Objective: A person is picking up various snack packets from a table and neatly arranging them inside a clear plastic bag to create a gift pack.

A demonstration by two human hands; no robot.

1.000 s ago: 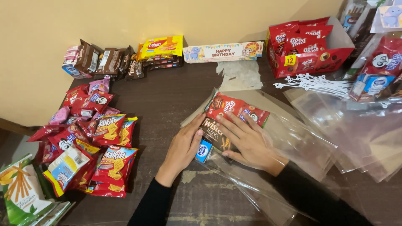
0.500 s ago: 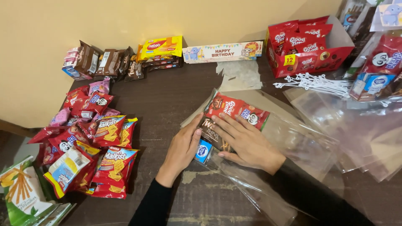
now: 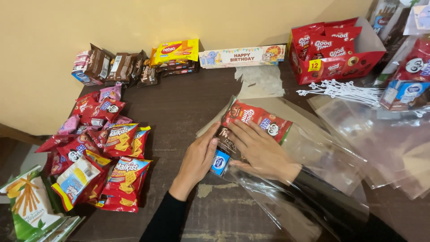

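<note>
From the head camera we see both hands low in the middle of the dark wooden worktop (image 3: 179,107). Our left hand (image 3: 197,159) lies flat, fingers (image 3: 210,143) straight and closed on nothing; their tips press the near edge of a clear cellophane bag (image 3: 313,148), likely to steady the open mouth. Our right hand (image 3: 260,150) is spread palm-down over the snacks inside the bag, gripping nothing, seemingly to flatten them and keep the film from sliding.

Under the right fingers (image 3: 239,132) we count three items in the bag: a red biscuit pack (image 3: 260,117) just beyond the fingertips, a dark brown chocolate wafer pack (image 3: 226,138) beneath them, and a small blue-and-white carton (image 3: 220,162) between the two hands.

Left of the left fingers a heap of red cracker packets (image 3: 125,175) and red-and-pink biscuit packets (image 3: 96,110) is sorted by kind; we cannot count them exactly, as they overlap. Beyond the fingers, along the wall, stand several brown wafer packs (image 3: 121,67), a stack of yellow wafer packs (image 3: 175,50) and one paper birthday card (image 3: 242,56). Beyond and right of the right fingers sits one open red cardboard box (image 3: 331,67) of biscuit packs, a bundle of white twist ties (image 3: 340,89), and a loose pile of spare cellophane bags (image 3: 394,148). One green snack box (image 3: 27,201) lies well to the left, near us.
</note>
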